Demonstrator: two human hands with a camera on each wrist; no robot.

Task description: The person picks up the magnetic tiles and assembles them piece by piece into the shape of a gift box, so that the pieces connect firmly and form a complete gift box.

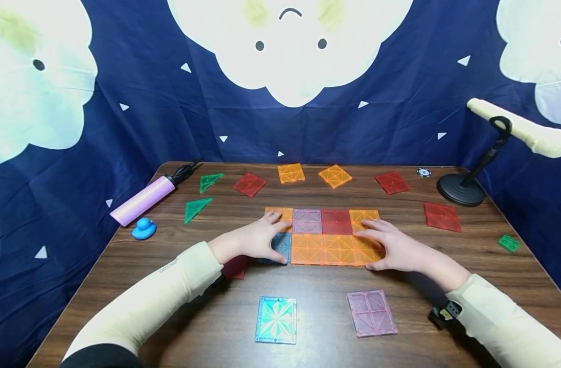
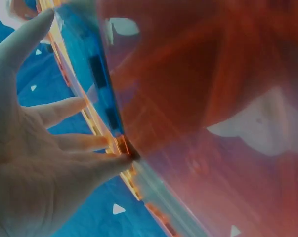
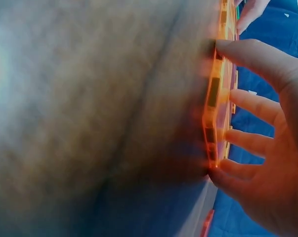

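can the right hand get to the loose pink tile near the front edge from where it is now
Probably yes. The pink tile lies flat and alone on the table, just in front of the right hand, with nothing between them; the hand only has to leave the joined tiles.

This looks like a play corner set up for filming, not a kitchen or a shop. A big dark blue cloth [image 1: 390, 122] with white cloud faces hangs behind and beside a brown wooden tabletop [image 1: 317, 317]. Toys lie on it: see-through colored tiles [image 1: 323, 236], a small blue duck [image 1: 143, 228] and a purple tube [image 1: 143, 200]. A microphone [image 1: 519, 128] on a black stand sits at one corner.
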